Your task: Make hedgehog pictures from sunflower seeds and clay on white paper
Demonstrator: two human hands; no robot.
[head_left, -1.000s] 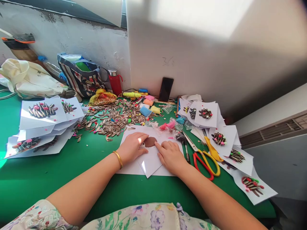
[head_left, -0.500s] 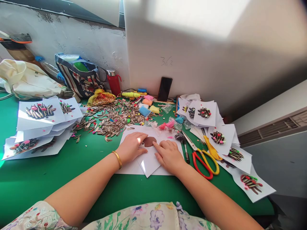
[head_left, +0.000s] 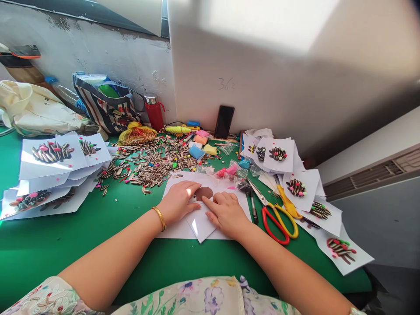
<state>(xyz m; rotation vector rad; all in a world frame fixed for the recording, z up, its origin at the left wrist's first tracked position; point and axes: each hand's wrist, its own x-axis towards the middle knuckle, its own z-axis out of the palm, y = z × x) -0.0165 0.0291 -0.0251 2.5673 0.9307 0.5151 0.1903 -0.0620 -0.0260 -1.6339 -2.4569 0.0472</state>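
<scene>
Left hand: the left hand point(head_left: 179, 202) lies palm-down and open on the paper, gripping nothing, its fingertips just beside the clay. A gold bangle point(head_left: 159, 218) circles the wrist.

Right hand: the right hand point(head_left: 225, 213) is also open and gripping nothing. It rests on the paper with its fingers slightly curved, and the index fingertip point(head_left: 203, 199) points toward the clay, close to it.

Clay: a brown clay oval point(head_left: 204, 193) sits on the paper between the hands. A tiny pale piece with a dark dot lies at its left end, too small to tell what it is.

Paper: a white sheet point(head_left: 173, 229) lies flat on the green bench point(head_left: 65, 245), with a second sheet point(head_left: 200, 228) on top under the hands.

Near the hands: red-and-yellow scissors point(head_left: 277, 229) and a pen point(head_left: 253, 209) lie right of the paper. Plastic bags point(head_left: 229, 171) lie just above it.

Bench: a heap of sunflower seeds point(head_left: 151, 168) spreads beyond the hands, with clay blocks point(head_left: 197, 152) beside it. Cards bearing seed hedgehogs point(head_left: 52, 152) are stacked at left, and more point(head_left: 278, 154) are scattered at right.

Back: a phone point(head_left: 224, 121) leans against the white board point(head_left: 262, 78), left of it a red bottle point(head_left: 154, 114) and a striped bag point(head_left: 105, 107).
</scene>
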